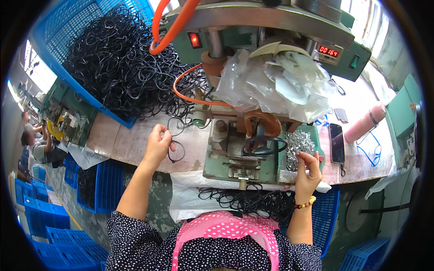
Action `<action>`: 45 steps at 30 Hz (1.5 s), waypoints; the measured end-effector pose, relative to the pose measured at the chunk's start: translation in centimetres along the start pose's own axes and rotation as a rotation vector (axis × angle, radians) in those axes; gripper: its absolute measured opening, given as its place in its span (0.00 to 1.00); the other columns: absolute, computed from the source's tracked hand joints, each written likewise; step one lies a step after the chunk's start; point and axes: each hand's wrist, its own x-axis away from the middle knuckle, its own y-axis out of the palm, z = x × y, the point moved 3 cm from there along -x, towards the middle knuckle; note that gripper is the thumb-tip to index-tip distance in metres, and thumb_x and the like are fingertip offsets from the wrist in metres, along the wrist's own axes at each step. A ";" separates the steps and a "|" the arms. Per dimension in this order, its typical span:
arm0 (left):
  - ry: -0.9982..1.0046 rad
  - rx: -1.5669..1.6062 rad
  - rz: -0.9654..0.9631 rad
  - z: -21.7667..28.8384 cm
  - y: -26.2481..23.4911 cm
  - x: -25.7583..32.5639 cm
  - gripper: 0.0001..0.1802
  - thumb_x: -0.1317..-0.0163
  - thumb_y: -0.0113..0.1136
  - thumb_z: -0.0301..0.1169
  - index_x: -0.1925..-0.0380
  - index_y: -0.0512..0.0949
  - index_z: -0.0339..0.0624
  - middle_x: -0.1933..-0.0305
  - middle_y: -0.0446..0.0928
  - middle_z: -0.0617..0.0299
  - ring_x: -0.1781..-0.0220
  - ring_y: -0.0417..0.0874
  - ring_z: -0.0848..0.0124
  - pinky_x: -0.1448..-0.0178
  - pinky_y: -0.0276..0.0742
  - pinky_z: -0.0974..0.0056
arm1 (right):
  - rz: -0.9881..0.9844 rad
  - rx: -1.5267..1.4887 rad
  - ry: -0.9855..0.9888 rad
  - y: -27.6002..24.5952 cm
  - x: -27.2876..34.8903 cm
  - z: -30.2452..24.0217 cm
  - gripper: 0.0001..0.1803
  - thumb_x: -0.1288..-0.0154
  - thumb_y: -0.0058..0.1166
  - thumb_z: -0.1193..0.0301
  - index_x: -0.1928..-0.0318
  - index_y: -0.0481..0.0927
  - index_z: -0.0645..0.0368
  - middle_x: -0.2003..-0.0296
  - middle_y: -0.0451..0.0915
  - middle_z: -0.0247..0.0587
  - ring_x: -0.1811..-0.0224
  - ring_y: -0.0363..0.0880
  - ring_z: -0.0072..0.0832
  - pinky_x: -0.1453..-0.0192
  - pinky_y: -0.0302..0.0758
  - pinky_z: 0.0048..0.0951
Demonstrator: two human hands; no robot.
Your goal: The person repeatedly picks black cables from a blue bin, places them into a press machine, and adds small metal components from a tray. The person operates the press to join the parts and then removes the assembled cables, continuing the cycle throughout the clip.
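My left hand [158, 143] is closed around a thin black cord [179, 152], whose loops stick out above and below the fingers over the tabletop. At the right, my right hand [308, 172] is held in a pinch at the near edge of a tray of small silvery metal pieces [299, 145]. What lies between those fingertips is too small to make out. Between my hands stands a green bench press [217, 158]. A black looped piece [266, 147] shows at its front, below a brown curved part [263, 124].
A blue crate [68, 67] spills a heap of black cords [122, 63] at the far left. More black cords [253, 201] lie at my lap. Plastic bags [285, 81] hang on the press. A phone [336, 143] and a pink bottle [365, 123] are at right.
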 end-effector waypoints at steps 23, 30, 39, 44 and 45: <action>0.767 0.702 0.041 15.5 5.1 7.3 0.12 0.23 0.54 0.33 0.51 0.76 0.33 0.57 0.82 0.57 0.65 0.81 0.75 0.63 0.78 0.70 | -0.293 -0.750 0.209 7.1 -1.1 -11.7 0.22 0.35 0.59 0.84 0.42 0.71 0.64 0.57 0.81 0.38 0.52 0.79 0.22 0.36 0.70 0.30; 0.760 0.695 0.063 15.5 5.3 7.4 0.12 0.23 0.54 0.33 0.51 0.76 0.33 0.57 0.82 0.57 0.66 0.80 0.76 0.63 0.77 0.70 | -0.234 -0.820 0.247 7.5 -0.5 -11.6 0.22 0.35 0.60 0.84 0.42 0.71 0.65 0.61 0.82 0.35 0.55 0.79 0.19 0.32 0.65 0.26; 0.755 0.683 0.067 15.5 5.5 7.2 0.13 0.22 0.53 0.34 0.51 0.77 0.33 0.58 0.82 0.57 0.66 0.81 0.76 0.64 0.77 0.70 | -0.174 -0.971 0.337 8.1 -0.1 -12.3 0.21 0.33 0.56 0.86 0.41 0.69 0.66 0.53 0.80 0.39 0.50 0.78 0.21 0.42 0.73 0.22; 0.705 0.706 0.071 15.2 5.6 8.1 0.12 0.22 0.51 0.31 0.51 0.76 0.32 0.57 0.82 0.56 0.65 0.81 0.75 0.63 0.78 0.69 | -0.183 -0.858 0.266 7.9 -0.4 -12.7 0.23 0.33 0.57 0.85 0.40 0.69 0.67 0.51 0.81 0.41 0.49 0.78 0.23 0.41 0.74 0.25; 0.722 0.680 0.058 15.1 5.7 8.9 0.11 0.22 0.50 0.29 0.50 0.76 0.32 0.56 0.82 0.56 0.65 0.82 0.75 0.63 0.78 0.69 | -0.186 -0.810 0.236 7.7 -0.5 -12.7 0.23 0.34 0.57 0.85 0.39 0.69 0.67 0.50 0.81 0.41 0.49 0.78 0.24 0.41 0.74 0.26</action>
